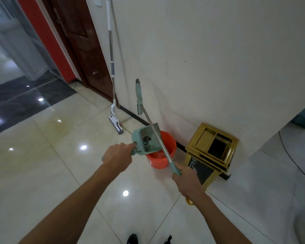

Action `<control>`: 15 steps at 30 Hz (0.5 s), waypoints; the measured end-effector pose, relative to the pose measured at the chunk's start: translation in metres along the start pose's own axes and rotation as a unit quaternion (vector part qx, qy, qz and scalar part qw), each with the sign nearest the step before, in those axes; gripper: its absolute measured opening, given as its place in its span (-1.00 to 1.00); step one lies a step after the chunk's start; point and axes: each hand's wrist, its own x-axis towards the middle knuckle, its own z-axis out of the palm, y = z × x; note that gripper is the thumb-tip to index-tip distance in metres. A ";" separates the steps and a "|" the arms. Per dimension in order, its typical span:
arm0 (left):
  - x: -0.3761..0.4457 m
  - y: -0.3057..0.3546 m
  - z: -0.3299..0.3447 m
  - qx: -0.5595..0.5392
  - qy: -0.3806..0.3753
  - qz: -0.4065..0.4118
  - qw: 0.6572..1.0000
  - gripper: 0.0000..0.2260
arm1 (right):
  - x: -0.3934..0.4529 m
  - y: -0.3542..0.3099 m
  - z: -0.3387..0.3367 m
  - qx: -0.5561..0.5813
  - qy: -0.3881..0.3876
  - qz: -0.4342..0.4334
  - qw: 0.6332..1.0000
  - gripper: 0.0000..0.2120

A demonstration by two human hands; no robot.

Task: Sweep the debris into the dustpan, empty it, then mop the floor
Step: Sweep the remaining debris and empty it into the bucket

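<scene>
My left hand grips the handle of a teal dustpan and holds it in the air over the near rim of an orange bucket. Dark debris lies inside the pan. My right hand is shut on the teal grip of a broom. Its metal pole slants up and left across the dustpan, and its teal head is raised against the white wall. A white flat mop leans upright on the wall to the left, its head on the floor.
A gold and black bin with an open top stands against the wall right of the bucket. A dark wooden door is at the back left. The floor is glossy cream tile, with dark tile at far left. My shoes show at the bottom.
</scene>
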 end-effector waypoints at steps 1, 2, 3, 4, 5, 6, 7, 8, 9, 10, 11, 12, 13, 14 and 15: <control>-0.006 -0.009 0.000 -0.024 0.019 -0.030 0.999 -0.74 | 0.002 -0.003 0.000 0.011 -0.007 -0.001 1.000 -0.92; -0.013 -0.017 0.000 -0.046 0.034 -0.062 0.996 -0.77 | 0.003 -0.007 0.001 0.019 -0.013 -0.001 1.000 -0.94; -0.020 -0.025 0.000 -0.066 0.045 -0.092 0.993 -0.79 | 0.006 -0.009 0.003 0.023 -0.020 -0.003 1.000 -0.95; -0.026 -0.033 0.001 -0.084 0.057 -0.123 0.987 -0.82 | 0.010 -0.012 0.006 0.022 -0.028 -0.007 0.999 -0.94; -0.032 -0.040 0.003 -0.103 0.068 -0.150 0.981 -0.83 | 0.013 -0.016 0.009 0.016 -0.036 -0.013 0.999 -0.92; -0.037 -0.046 0.006 -0.117 0.077 -0.174 0.975 -0.84 | 0.016 -0.020 0.012 0.006 -0.045 -0.016 0.999 -0.90; -0.042 -0.052 0.008 -0.125 0.083 -0.193 0.970 -0.85 | 0.019 -0.025 0.016 -0.002 -0.053 -0.016 0.998 -0.90; -0.047 -0.057 0.011 -0.128 0.085 -0.210 0.966 -0.86 | 0.022 -0.029 0.021 -0.006 -0.061 -0.013 0.998 -0.90; -0.051 -0.063 0.014 -0.132 0.084 -0.224 0.962 -0.87 | 0.026 -0.034 0.027 -0.008 -0.067 -0.011 0.998 -0.90; -0.055 -0.069 0.018 -0.139 0.087 -0.236 0.958 -0.88 | 0.029 -0.039 0.033 -0.011 -0.074 -0.011 0.997 -0.90; -0.058 -0.076 0.022 -0.145 0.088 -0.246 0.954 -0.88 | 0.032 -0.045 0.039 -0.015 -0.082 -0.012 0.996 -0.90; -0.060 -0.083 0.027 -0.154 0.088 -0.257 0.950 -0.89 | 0.034 -0.051 0.045 -0.020 -0.089 -0.014 0.996 -0.88; -0.061 -0.091 0.032 -0.163 0.087 -0.269 0.945 -0.89 | 0.038 -0.057 0.052 -0.027 -0.096 -0.015 0.995 -0.84; -0.061 -0.100 0.037 -0.170 0.087 -0.280 0.941 -0.88 | 0.042 -0.064 0.060 -0.032 -0.104 -0.014 0.994 -0.80; -0.061 -0.109 0.044 -0.175 0.084 -0.291 0.937 -0.87 | 0.046 -0.071 0.067 -0.034 -0.116 -0.014 0.993 -0.76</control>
